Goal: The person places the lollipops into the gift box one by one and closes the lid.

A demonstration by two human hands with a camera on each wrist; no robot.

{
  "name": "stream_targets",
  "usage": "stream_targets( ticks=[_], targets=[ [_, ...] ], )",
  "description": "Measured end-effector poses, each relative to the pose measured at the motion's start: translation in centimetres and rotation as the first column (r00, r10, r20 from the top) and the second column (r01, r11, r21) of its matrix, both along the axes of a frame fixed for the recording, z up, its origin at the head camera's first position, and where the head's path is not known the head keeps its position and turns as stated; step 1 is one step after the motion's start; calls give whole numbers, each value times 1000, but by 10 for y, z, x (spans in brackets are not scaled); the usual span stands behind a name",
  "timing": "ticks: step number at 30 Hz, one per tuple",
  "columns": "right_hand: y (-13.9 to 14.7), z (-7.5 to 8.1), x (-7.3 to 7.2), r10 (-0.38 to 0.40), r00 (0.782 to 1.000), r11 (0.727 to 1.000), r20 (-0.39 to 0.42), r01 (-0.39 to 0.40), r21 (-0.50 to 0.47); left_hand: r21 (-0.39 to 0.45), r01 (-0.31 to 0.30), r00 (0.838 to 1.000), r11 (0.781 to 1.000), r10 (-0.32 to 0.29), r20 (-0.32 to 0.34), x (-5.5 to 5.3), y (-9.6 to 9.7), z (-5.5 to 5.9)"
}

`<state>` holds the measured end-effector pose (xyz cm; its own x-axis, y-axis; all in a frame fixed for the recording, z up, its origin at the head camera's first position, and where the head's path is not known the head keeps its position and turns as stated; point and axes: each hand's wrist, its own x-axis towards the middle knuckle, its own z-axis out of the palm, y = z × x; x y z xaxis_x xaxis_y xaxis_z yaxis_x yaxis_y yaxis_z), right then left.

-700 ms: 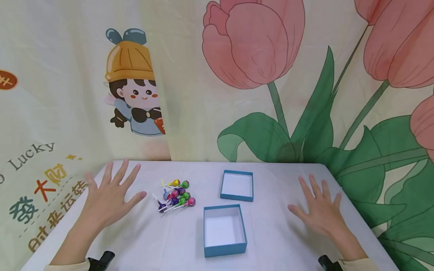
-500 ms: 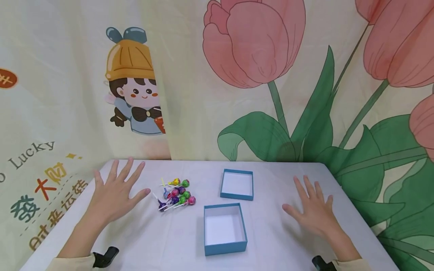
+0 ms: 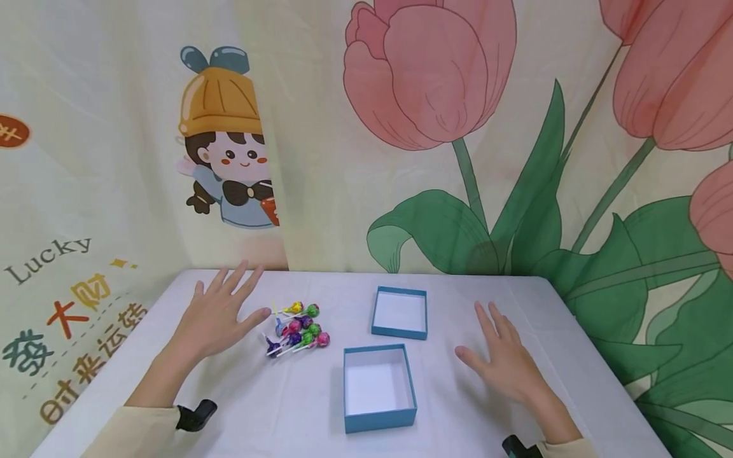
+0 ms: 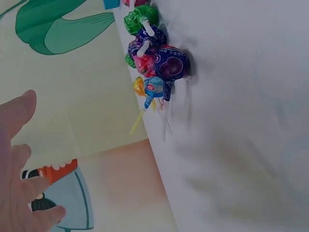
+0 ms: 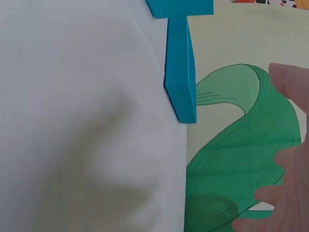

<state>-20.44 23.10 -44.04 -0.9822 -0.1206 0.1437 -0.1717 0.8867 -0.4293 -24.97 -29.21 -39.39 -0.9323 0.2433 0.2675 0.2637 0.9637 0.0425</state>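
Note:
A pile of wrapped lollipops (image 3: pixel 294 338) lies left of centre on the white table, in green, purple, pink, yellow and blue wrappers. Just left of it my left hand (image 3: pixel 216 318) hovers with fingers spread, holding nothing; its thumb tip comes near the sticks. The left wrist view shows the lollipops (image 4: pixel 170 64) beyond the fingers. Right of the pile stands an uncovered blue box (image 3: pixel 380 420) with a white inside. Behind it lies its shallower blue lid (image 3: pixel 399 333), inner side up. My right hand (image 3: pixel 509 359) hovers right of the box, fingers extended and holding nothing.
The white table (image 3: pixel 309 407) ends at a back edge against a printed curtain (image 3: pixel 321 159) with tulips and a cartoon figure. Dark straps with cameras sit on both wrists.
Both hands have moved inward: the left one to the right, toward the lollipops, and the right one to the left, toward the box. Box, lid and lollipops stay in place.

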Motion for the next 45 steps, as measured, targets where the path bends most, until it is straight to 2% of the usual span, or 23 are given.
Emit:
stream_targets(
  ticks=[3, 9, 19, 27, 34, 39, 45],
  targets=[
    [-7, 1, 2, 9, 998, 997, 55, -5, -71, 12, 28, 1000, 1000, -28, -1, -6, 5, -1],
    [-23, -3, 4, 35, 990, 976, 140, -3, -219, 52, 65, 997, 997, -67, 42, -16, 16, -7],
    [-44, -14, 7, 84, 987, 919, 140, -22, -394, 183, 113, 991, 977, -123, 45, -30, 29, -13],
    [-58, -20, 16, 105, 979, 879, 176, -8, -477, 264, 133, 980, 955, -166, 110, -46, 38, -21],
    [-69, -26, 20, 139, 960, 805, 241, 33, -592, 287, 117, 971, 951, -171, 170, -63, 42, -31],
    [-76, -29, 21, 186, 949, 783, 253, 13, -622, 301, 137, 961, 944, -200, 190, -73, 40, -38],
    [-83, -31, 26, 245, 925, 759, 292, 4, -651, 295, 155, 949, 943, -225, 221, -82, 34, -46]
  ],
)
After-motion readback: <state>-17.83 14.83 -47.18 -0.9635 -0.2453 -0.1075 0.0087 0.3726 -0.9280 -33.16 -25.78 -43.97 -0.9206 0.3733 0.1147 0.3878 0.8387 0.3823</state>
